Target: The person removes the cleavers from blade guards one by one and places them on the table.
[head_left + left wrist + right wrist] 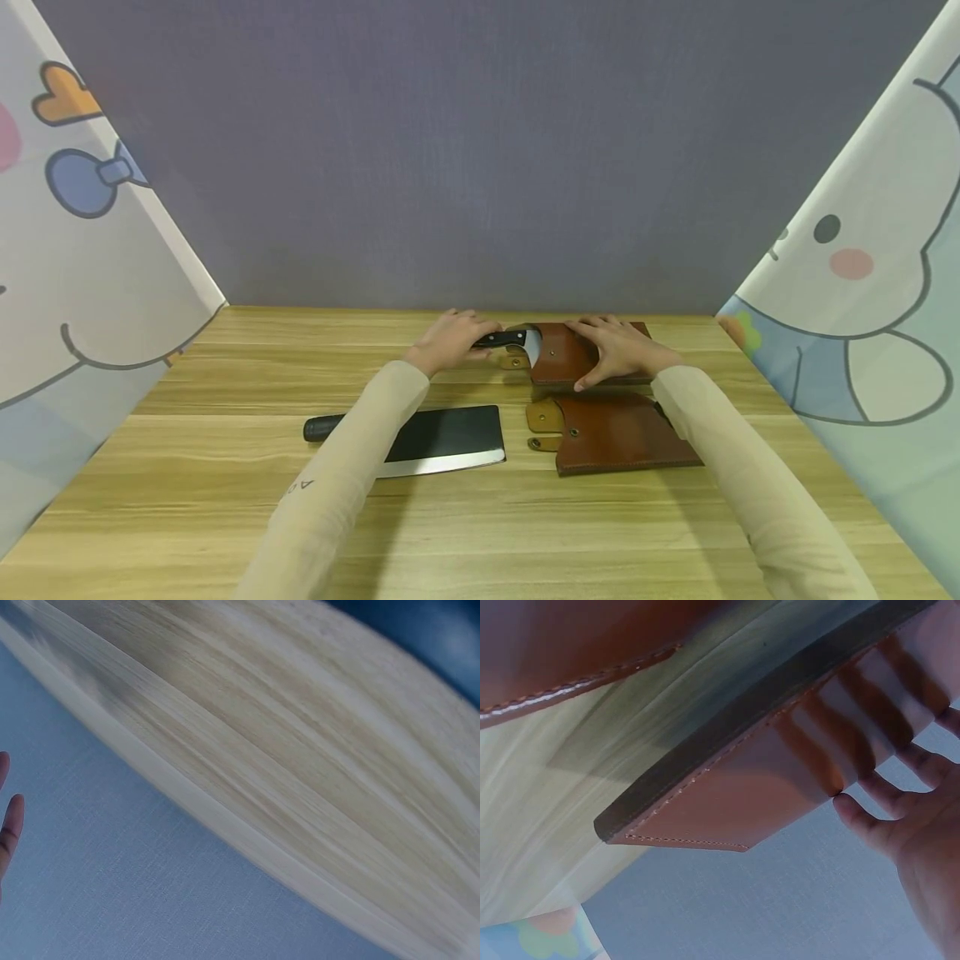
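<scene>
My left hand (pixel 450 337) grips the black riveted handle of a knife (pixel 504 338). Most of its blade is hidden inside a brown leather sheath (pixel 558 354), with a strip of bright steel showing at the mouth. Across that sheath lies my right hand (pixel 615 348), thumb at the near edge and fingertips at the far edge. The right wrist view shows the fingertips right on the edge of the glossy leather (pixel 705 802). Only two fingertips (pixel 11 829) of the left hand appear in the left wrist view.
A black-bladed cleaver (pixel 450 433) lies on the wooden table (pixel 480 533), partly behind my left sleeve. To its right sits a second brown sheath (pixel 622 433) with tan snap straps, overlapped by my right sleeve. A grey wall (pixel 480 167) rises behind the table.
</scene>
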### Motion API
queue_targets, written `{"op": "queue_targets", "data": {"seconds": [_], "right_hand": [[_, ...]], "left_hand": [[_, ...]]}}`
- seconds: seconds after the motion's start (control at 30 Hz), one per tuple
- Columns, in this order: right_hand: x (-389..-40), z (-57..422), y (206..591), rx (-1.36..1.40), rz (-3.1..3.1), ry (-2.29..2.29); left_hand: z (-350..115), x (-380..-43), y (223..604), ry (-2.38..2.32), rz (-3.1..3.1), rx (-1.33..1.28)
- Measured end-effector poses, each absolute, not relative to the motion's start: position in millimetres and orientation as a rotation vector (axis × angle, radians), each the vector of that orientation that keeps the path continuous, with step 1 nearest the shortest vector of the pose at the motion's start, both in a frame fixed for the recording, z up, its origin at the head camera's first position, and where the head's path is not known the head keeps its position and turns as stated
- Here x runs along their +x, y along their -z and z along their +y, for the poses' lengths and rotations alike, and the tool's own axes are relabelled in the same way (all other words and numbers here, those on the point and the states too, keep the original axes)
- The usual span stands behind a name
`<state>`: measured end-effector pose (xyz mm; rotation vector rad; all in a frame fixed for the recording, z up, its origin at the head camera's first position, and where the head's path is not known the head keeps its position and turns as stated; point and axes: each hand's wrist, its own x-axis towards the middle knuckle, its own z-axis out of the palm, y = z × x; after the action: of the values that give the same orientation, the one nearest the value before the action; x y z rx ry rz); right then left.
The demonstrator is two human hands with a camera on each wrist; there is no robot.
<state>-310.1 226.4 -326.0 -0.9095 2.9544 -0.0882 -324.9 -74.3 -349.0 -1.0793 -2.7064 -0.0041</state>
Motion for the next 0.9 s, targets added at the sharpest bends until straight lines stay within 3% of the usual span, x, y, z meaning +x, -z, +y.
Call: {"op": "queue_targets", "data": {"seconds": [0.9], "right_hand": [[-309.8,229.5,326.8,-0.894,2.937,0.118]], "left_hand": [[-86.8,-324.7,348.4,-0.011,-2.62,-1.091]]}}
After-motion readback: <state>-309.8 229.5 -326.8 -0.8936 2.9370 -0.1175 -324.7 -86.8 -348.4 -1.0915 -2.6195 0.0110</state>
